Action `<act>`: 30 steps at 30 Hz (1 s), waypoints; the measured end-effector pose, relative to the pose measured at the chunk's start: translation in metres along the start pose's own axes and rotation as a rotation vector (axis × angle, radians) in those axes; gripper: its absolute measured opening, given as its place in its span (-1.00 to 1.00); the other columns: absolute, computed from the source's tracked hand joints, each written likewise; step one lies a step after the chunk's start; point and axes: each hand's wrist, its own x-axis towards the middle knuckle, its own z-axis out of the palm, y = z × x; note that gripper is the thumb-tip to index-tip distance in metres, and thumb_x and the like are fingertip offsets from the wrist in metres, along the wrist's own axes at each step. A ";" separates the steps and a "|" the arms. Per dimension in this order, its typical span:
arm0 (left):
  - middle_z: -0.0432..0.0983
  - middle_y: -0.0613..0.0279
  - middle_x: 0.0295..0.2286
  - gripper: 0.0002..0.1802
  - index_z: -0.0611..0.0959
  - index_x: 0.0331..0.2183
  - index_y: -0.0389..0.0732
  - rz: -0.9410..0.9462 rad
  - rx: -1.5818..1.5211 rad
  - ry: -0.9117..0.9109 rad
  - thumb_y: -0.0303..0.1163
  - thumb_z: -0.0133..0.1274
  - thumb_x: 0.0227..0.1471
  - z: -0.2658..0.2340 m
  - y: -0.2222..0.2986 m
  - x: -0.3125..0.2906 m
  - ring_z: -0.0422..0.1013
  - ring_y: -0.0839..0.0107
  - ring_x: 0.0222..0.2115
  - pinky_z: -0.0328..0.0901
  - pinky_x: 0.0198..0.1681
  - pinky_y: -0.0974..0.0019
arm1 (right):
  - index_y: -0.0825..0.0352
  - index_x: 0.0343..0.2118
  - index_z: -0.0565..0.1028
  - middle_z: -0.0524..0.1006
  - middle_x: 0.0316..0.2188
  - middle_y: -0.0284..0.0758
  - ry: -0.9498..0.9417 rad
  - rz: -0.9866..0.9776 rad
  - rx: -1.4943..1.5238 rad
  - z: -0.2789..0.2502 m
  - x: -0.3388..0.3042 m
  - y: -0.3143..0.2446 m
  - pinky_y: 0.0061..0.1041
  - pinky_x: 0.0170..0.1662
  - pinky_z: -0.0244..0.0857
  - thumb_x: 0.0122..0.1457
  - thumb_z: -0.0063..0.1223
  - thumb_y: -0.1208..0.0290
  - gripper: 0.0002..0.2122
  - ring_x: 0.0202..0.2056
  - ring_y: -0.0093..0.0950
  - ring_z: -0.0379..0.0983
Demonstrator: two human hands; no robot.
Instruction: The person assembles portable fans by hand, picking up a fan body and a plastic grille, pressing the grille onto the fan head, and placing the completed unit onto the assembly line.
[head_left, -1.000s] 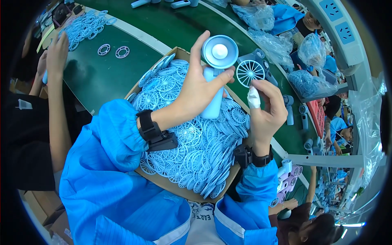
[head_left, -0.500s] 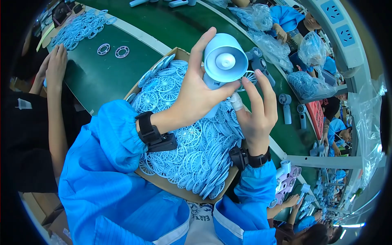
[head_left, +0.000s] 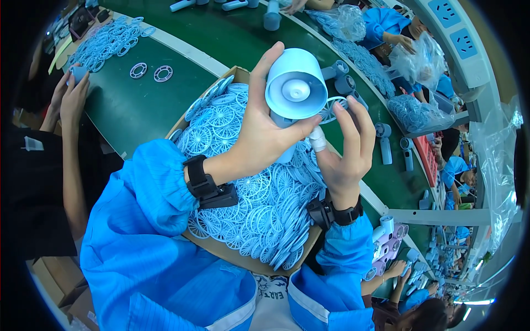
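Note:
My left hand [head_left: 259,118] is wrapped round a light blue handheld fan body [head_left: 295,58], its round open head facing up with a white hub [head_left: 296,90] inside. Between the fingertips of my right hand [head_left: 348,149] is a light blue spoked grille [head_left: 333,109], tilted, just right of the fan head. A white wrapping covers my right thumb. Below both hands, a cardboard box [head_left: 243,259] is heaped with matching spoked grilles [head_left: 259,215].
Two lilac rings [head_left: 163,73] and a pile of blue rings [head_left: 105,47] lie on the green table [head_left: 130,105] at left, by a co-worker's hands [head_left: 74,102]. Fan bodies [head_left: 384,143] stand to the right. Bagged parts [head_left: 417,113] lie beyond the conveyor.
The fan body has shifted slightly left and down in my left hand. My right fingers have turned the grille into clearer view. A co-worker at left now holds a blue part up.

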 end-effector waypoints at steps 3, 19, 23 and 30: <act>0.27 0.10 -0.07 0.06 -0.08 0.24 -0.05 -0.009 0.023 0.004 -0.64 0.19 -0.15 -0.001 -0.001 0.000 0.42 0.38 -0.20 0.44 -0.30 0.36 | 0.31 -0.12 0.52 0.42 -0.06 -0.15 0.038 0.045 0.044 0.005 -0.001 0.000 -0.39 -0.17 0.41 -0.17 0.33 0.48 -0.55 -0.15 -0.25 0.45; 0.30 0.05 -0.04 -0.09 0.01 0.23 0.00 -0.297 0.153 -0.100 -0.61 0.08 -0.07 -0.010 -0.017 0.007 0.37 0.27 -0.09 0.36 -0.16 0.29 | 0.32 -0.10 0.51 0.45 -0.07 -0.19 -0.123 0.237 0.138 -0.001 0.006 -0.007 -0.36 -0.07 0.34 -0.20 0.32 0.52 -0.53 -0.09 -0.26 0.42; 0.28 0.07 -0.02 -0.08 0.04 0.23 0.05 -0.255 0.360 -0.239 -0.72 -0.01 -0.10 -0.012 -0.022 0.004 0.42 0.35 -0.22 0.41 -0.35 0.39 | 0.29 -0.11 0.52 0.46 -0.08 -0.22 -0.164 0.186 0.053 -0.001 0.007 -0.008 -0.35 -0.07 0.32 -0.22 0.32 0.52 -0.53 -0.10 -0.25 0.42; 0.32 0.01 -0.05 -0.08 0.06 0.23 0.05 -0.326 0.321 -0.231 -0.76 -0.06 -0.12 -0.010 -0.016 0.005 0.44 0.38 -0.33 0.40 -0.44 0.41 | 0.31 -0.12 0.52 0.42 -0.06 -0.17 -0.195 0.088 0.001 -0.005 0.009 -0.007 -0.30 -0.11 0.33 -0.23 0.30 0.51 -0.53 -0.12 -0.19 0.39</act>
